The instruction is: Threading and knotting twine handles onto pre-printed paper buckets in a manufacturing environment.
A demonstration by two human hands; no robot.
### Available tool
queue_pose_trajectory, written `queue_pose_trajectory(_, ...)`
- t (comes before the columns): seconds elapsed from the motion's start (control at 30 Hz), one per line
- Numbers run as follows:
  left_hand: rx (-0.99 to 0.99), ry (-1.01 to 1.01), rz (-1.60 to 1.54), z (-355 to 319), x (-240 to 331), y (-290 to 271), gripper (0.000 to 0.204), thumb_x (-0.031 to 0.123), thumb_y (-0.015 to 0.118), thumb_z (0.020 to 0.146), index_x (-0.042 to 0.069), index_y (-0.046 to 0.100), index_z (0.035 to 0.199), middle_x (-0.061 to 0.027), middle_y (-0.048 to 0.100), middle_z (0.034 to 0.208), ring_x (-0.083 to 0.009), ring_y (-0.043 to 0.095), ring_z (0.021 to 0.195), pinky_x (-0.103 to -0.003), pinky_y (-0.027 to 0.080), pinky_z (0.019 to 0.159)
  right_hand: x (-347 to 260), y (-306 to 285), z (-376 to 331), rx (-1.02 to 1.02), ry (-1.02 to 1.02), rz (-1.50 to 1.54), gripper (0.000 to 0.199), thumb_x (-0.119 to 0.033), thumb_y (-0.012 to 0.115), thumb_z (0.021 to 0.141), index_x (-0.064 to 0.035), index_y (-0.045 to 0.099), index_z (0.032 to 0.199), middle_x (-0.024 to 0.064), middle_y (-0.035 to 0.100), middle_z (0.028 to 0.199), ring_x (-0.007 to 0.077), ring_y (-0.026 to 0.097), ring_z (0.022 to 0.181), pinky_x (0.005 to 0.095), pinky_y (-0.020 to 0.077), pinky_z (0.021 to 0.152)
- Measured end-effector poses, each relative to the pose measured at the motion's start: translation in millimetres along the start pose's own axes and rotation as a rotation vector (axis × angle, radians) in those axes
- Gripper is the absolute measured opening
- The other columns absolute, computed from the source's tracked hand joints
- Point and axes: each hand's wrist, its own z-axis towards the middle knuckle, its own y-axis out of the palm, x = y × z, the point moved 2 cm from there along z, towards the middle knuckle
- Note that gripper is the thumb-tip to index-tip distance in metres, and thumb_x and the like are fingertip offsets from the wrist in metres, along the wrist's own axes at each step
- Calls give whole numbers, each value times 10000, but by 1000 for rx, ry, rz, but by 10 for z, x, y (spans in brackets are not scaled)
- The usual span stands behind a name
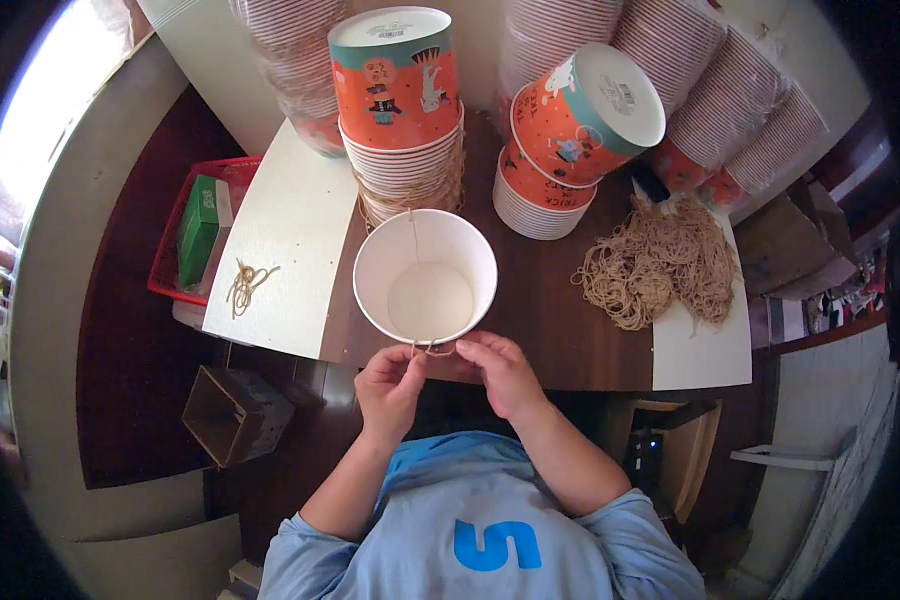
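A white paper cup (pixel 425 275) stands open-mouthed at the near edge of the dark wooden table (pixel 555 330). A thin twine string (pixel 414 232) runs across its mouth from the far rim to the near rim. My left hand (pixel 390 385) pinches the string's end just below the cup's near rim. My right hand (pixel 500 372) pinches the same string a little to the right, fingertips touching the rim.
Two stacks of orange printed cups (pixel 398 110) (pixel 570 130) stand behind the white cup, with wrapped cup sleeves beyond. A pile of twine strings (pixel 660 262) lies at right, a small bundle (pixel 245 285) on the white board at left. A red basket (pixel 185 250) and a cardboard box (pixel 235 412) sit left.
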Motion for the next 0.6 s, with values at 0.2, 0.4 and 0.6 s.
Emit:
queue_pose_trajectory(0.2,-35,-8,-33,-28,-31,29,87,39,622,852,-17,607,916,-24,643,853,-44,574,736,-176,468,667,71,65,-10,-48,-39,19,213,-184,598,875,-11,616,997,76,651,969,143,624,888,289,474,865)
queue_pose_trajectory(0.4,-28,4,-18,-11,-36,25,91,40,621,854,-18,607,922,-25,644,850,-44,573,735,-174,465,662,59,63,-3,-14,-19,-8,200,-178,591,875,-10,616,980,71,650,959,139,622,877,286,479,848)
queue_pose_trajectory(0.6,-24,-9,-2,-4,-37,3,85,48,619,857,-16,610,912,-17,639,830,-36,559,715,-166,450,636,54,22,-11,68,-38,-92,188,-185,596,874,-20,621,961,43,646,907,104,594,827,263,469,796)
